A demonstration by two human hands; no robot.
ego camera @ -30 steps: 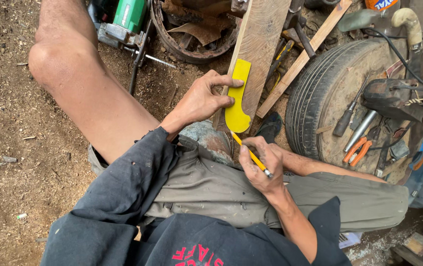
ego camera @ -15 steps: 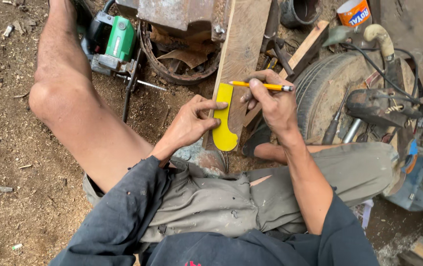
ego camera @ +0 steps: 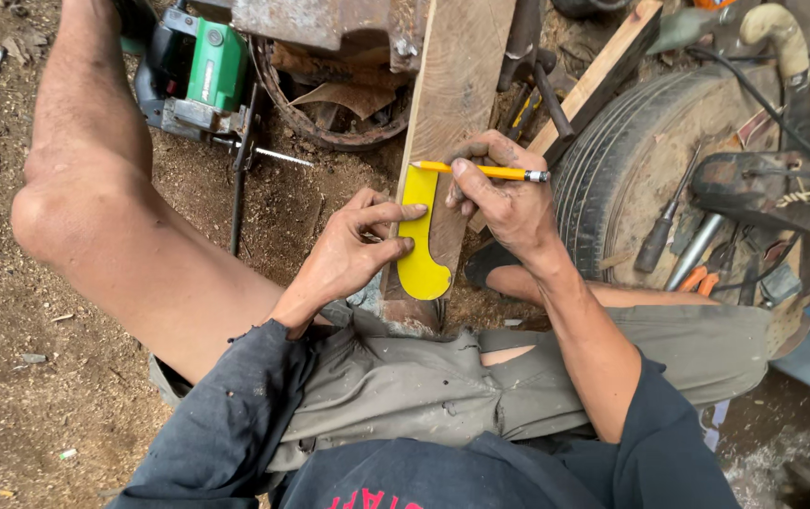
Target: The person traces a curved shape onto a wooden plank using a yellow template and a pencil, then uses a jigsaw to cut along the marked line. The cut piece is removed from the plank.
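Note:
A long wooden board (ego camera: 457, 85) runs from my lap up to the top of the view. A yellow curved template (ego camera: 421, 259) lies flat on it. My left hand (ego camera: 348, 254) presses the template against the board with its fingers spread over it. My right hand (ego camera: 504, 193) holds a yellow pencil (ego camera: 480, 171) sideways, its tip touching the template's upper end.
A green and black power saw (ego camera: 202, 71) lies on the sawdust-covered ground at upper left. A rusty metal ring (ego camera: 329, 94) sits behind the board. At right an old tyre (ego camera: 603, 160) holds screwdrivers, pliers and other tools. My bare left knee (ego camera: 56, 217) is raised at left.
My right hand rose from my lap with the pencil and brought its tip to the template's top end. The left hand kept pressing the template on the board.

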